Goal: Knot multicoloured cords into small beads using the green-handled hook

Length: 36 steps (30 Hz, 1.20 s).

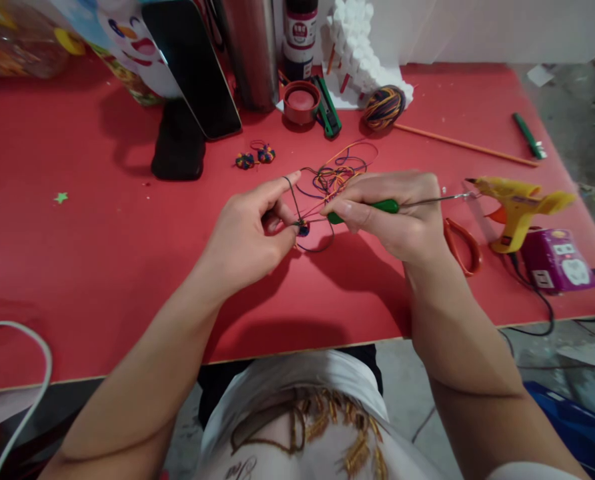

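Between its thumb and fingers my left hand [250, 233] pinches a small dark multicoloured crochet piece [303, 229]. A dark strand of yarn runs up from the piece and loops over the raised left index finger. My right hand [392, 213] is closed around a crochet hook [388, 207] with a green grip, held like a pen. The hook's thin end meets the crochet piece at the left fingertips. Behind the hands lies a loose tangle of multicoloured yarn [338, 179]. Two small finished-looking crochet pieces [255, 156] lie farther back on the red table.
A yarn ball [383, 108], a wooden stick [467, 144] and a green box cutter [327, 110] lie at the back. To the right are a yellow glue gun [517, 203], red-handled pliers [463, 248] and a purple box [558, 261]. A phone [195, 67] leans back left.
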Motion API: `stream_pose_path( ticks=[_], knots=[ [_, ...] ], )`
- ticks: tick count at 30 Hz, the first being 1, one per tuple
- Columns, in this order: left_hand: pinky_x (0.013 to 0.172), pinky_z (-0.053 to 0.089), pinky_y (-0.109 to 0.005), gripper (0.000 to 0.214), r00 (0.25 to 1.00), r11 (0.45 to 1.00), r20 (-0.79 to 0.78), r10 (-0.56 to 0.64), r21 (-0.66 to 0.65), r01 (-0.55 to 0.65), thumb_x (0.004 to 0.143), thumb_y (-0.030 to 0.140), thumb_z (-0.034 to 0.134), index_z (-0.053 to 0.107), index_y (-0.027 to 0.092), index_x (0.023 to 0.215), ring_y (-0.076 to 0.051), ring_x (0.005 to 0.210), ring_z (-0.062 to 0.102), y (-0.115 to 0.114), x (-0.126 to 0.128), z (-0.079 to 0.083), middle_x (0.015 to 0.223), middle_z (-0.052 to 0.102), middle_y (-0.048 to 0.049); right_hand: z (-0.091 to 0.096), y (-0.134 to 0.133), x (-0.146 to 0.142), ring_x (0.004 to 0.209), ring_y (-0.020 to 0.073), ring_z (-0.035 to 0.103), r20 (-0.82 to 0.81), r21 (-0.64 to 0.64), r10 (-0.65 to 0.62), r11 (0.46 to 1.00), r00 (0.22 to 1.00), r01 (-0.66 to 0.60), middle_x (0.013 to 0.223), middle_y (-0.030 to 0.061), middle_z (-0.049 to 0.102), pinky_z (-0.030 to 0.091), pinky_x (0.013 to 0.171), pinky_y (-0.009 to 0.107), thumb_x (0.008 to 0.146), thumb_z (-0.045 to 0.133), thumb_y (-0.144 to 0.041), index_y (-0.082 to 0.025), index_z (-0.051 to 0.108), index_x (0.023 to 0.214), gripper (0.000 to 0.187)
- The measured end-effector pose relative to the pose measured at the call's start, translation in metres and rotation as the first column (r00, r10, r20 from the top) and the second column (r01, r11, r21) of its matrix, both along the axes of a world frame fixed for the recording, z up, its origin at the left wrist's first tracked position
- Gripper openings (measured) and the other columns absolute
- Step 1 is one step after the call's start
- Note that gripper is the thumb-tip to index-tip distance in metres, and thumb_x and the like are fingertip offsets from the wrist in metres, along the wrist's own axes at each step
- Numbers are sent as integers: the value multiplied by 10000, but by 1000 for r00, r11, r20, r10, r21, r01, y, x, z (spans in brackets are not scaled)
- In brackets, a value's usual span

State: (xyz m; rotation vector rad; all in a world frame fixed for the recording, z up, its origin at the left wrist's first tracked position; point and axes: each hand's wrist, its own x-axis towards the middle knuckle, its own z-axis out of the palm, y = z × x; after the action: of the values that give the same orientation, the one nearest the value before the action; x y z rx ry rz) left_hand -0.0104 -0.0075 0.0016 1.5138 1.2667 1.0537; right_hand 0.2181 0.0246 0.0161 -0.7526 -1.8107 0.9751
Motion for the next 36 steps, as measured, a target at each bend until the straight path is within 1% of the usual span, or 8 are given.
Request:
stream_pose_path(
  ticks=[5,9,14,20,23,26,30,36],
  knots=[
    [571,385,-272,616,994,993,61,89,-79,-84,709,58,818,800,191,1310,-97,595,461,4,6,3,774,702,17,-2,-5,-5,644,151,633,93,187,-66,981,993,48,686,13,723,497,638,322,990,735,-220,-207,815,783,223],
    [581,473,-244,572,962,965,198,188,-220,-143,698,51,839,769,127,1260,-107,636,594,8,11,9,757,703,19,-5,-8,-9,673,148,648,112,356,-108,932,988,61,718,29,742,504,663,319,1027,677,-192,-169,808,846,225],
    [586,511,-180,521,862,939,468,196,-343,-28,676,2,851,765,125,1175,-70,599,614,17,1,10,696,675,40,-15,-10,-17,788,153,709,102,477,-99,878,990,39,869,43,789,574,756,300,1078,618,-187,-173,794,1099,178],
    [583,534,-180,497,744,893,620,250,-445,70,689,68,905,788,142,1167,-61,601,606,19,-4,7,709,661,45,-41,-8,-37,847,197,690,149,743,-312,662,938,102,936,65,738,580,756,332,1113,567,-231,-161,667,1347,264],
    [589,502,-209,458,754,943,611,241,-331,-33,708,90,887,806,191,1147,-57,598,565,15,4,6,721,662,61,-48,-6,-45,793,205,656,114,855,-440,500,891,137,895,56,722,554,734,348,1120,545,-214,-140,654,1340,256],
    [753,532,-253,448,801,970,546,245,-150,-194,771,98,851,792,239,1192,-77,744,615,10,13,4,801,710,72,-51,-5,-50,779,216,640,86,895,-515,417,853,161,917,80,739,532,712,358,1101,585,-206,-103,676,1301,243],
    [824,494,-295,536,876,972,435,208,11,-236,854,157,858,724,268,1361,-95,845,567,9,15,1,841,668,73,-52,-8,-51,848,238,677,103,862,-480,480,871,163,944,111,751,560,759,373,1093,605,-231,-79,658,1360,311],
    [786,425,-326,481,924,962,333,189,126,-242,891,139,840,755,309,1333,-103,824,472,9,8,2,867,625,56,-49,-14,-44,903,235,723,117,764,-359,629,926,147,992,112,763,608,836,387,1082,570,-198,-133,638,1440,370]
  ],
)
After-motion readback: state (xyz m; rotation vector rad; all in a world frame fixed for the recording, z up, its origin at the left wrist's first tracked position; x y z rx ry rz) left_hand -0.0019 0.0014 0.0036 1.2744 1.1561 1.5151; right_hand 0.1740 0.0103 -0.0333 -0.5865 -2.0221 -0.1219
